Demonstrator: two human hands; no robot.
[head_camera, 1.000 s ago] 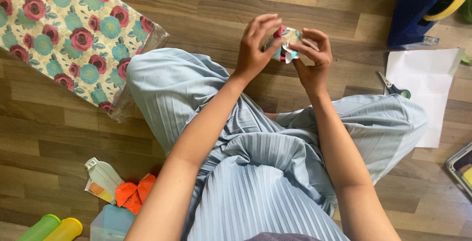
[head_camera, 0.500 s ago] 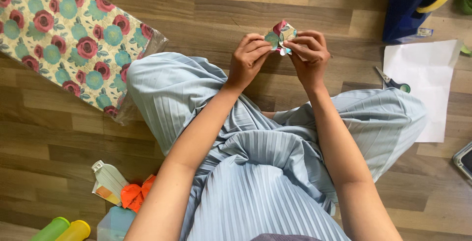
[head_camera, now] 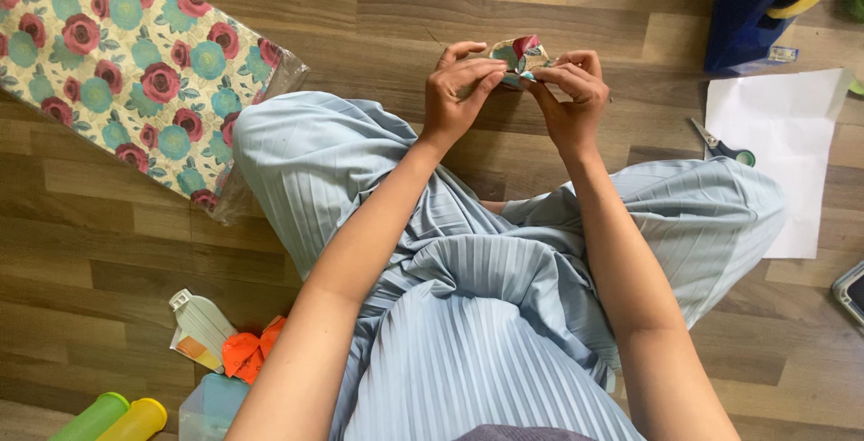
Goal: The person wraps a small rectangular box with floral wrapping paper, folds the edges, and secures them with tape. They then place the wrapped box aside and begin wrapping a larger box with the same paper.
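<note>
A small folded piece of floral paper [head_camera: 518, 52], red and teal on cream, sits between both hands above my crossed legs. My left hand [head_camera: 457, 90] pinches its left side with fingertips pressed together. My right hand [head_camera: 569, 94] grips its right side, thumb and fingers closed on it. Most of the paper is hidden by my fingers. I sit on a wooden floor in pale blue pleated trousers [head_camera: 468, 270].
A floral-wrapped flat pack [head_camera: 126, 54] lies at upper left. A blue tape dispenser [head_camera: 765, 9], white paper sheet [head_camera: 787, 153] and scissors [head_camera: 720, 148] lie to the right. Orange folded paper [head_camera: 247, 355], a white bottle [head_camera: 200, 324], green and yellow tubes [head_camera: 112, 418] sit lower left.
Both hands have closed tighter around the folded paper and turned it flatter; the left fingers, spread a second ago, now pinch it.
</note>
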